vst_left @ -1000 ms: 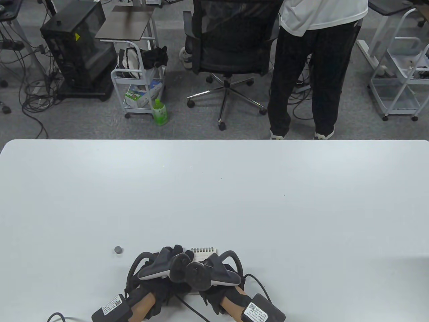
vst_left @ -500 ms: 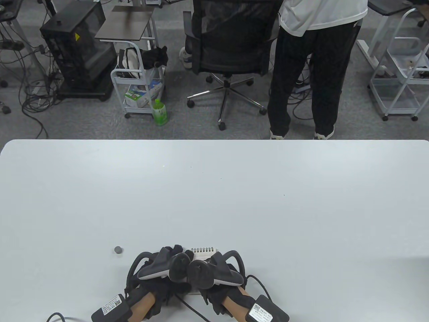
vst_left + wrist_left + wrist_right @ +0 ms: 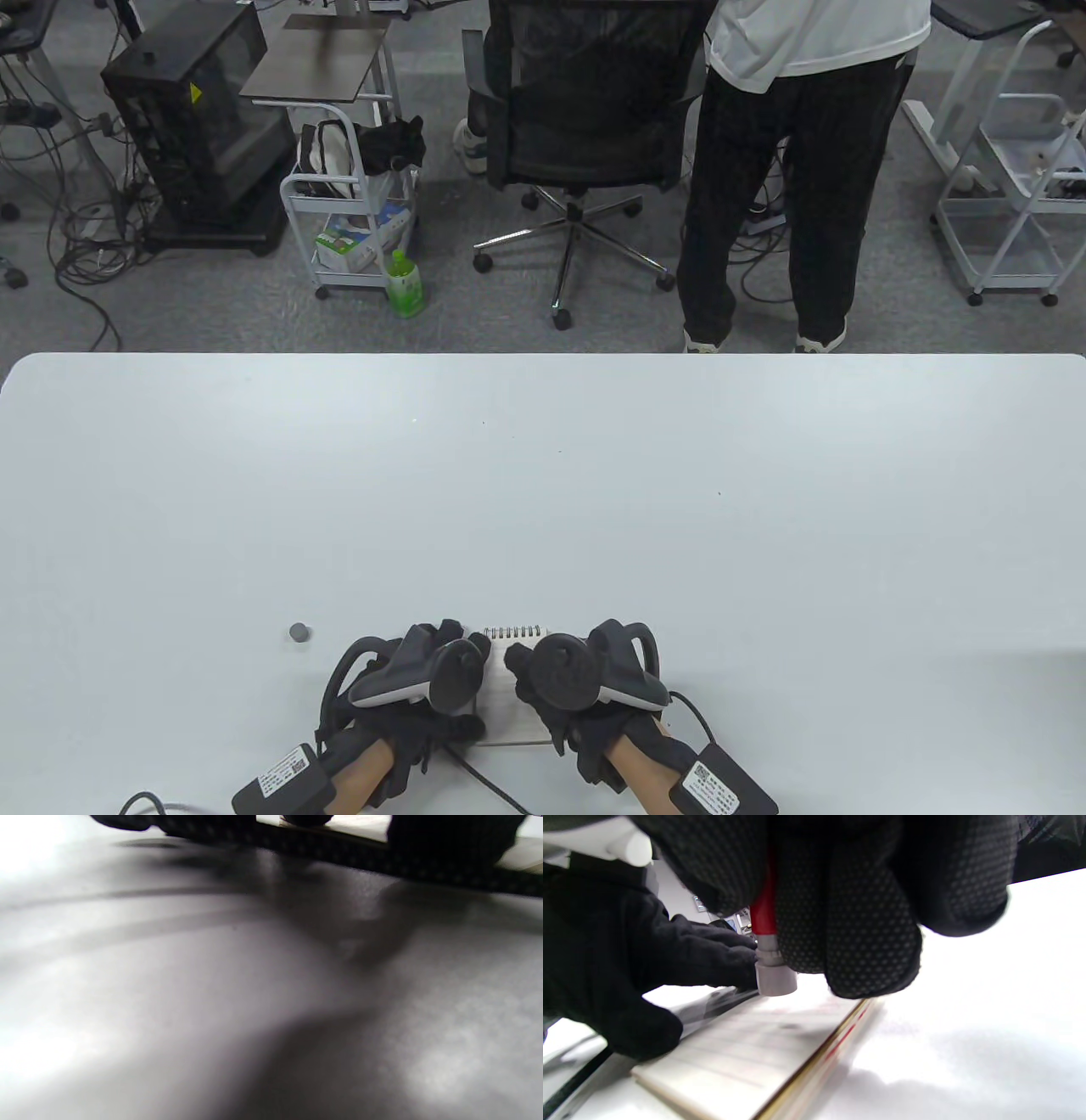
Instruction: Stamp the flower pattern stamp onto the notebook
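Note:
A small spiral-bound notebook lies open near the table's front edge, its lined page showing in the right wrist view. My left hand rests on the notebook's left side, fingers flat on the page. My right hand grips a red stamp with a grey round head and holds it a little above the page, near its right edge. A faint mark shows on the page under the stamp. The left wrist view shows only blurred table and dark fingers.
A small grey round cap lies on the white table left of my hands. Beyond the far edge stand an office chair, a person and carts. Cables trail from both wrists.
My right hand has moved right and lifted off the middle of the notebook, uncovering more of the page. My left hand has stayed on the notebook.

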{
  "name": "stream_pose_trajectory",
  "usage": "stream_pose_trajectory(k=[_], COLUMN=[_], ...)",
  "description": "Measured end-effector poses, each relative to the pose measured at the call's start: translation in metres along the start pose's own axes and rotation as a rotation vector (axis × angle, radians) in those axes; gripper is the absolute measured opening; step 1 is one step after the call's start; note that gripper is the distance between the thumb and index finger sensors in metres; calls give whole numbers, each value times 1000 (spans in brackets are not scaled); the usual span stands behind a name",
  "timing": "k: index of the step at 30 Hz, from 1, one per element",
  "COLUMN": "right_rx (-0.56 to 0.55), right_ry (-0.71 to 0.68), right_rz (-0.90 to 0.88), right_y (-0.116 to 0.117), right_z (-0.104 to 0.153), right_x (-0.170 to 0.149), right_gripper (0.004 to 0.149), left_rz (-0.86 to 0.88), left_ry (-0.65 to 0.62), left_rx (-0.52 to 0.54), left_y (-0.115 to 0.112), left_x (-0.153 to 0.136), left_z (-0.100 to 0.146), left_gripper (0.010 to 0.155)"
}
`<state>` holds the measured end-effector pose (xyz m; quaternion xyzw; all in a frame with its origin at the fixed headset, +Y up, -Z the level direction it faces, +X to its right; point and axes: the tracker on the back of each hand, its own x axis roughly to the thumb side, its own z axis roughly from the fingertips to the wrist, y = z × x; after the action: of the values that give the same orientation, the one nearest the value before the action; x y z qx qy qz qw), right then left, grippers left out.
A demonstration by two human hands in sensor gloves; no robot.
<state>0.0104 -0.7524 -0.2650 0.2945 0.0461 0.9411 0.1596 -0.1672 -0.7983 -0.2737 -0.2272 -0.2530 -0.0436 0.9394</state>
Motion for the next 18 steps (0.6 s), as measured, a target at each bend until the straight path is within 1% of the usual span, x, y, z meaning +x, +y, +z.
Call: stream_pose_trajectory(k=[7,18], right_rx=[17,23], right_ry=[-24,-22], right_rz=[25,37], right_y=[9,13], right_z=[-3,-4], right_x=[7,9], right_gripper=[47,47], left_rz=[2,2], left_ry=[-1,-2], left_rx=[2,3], left_y=[0,0], left_x=[0,0], left_z=[0,0], left_gripper=[90,90])
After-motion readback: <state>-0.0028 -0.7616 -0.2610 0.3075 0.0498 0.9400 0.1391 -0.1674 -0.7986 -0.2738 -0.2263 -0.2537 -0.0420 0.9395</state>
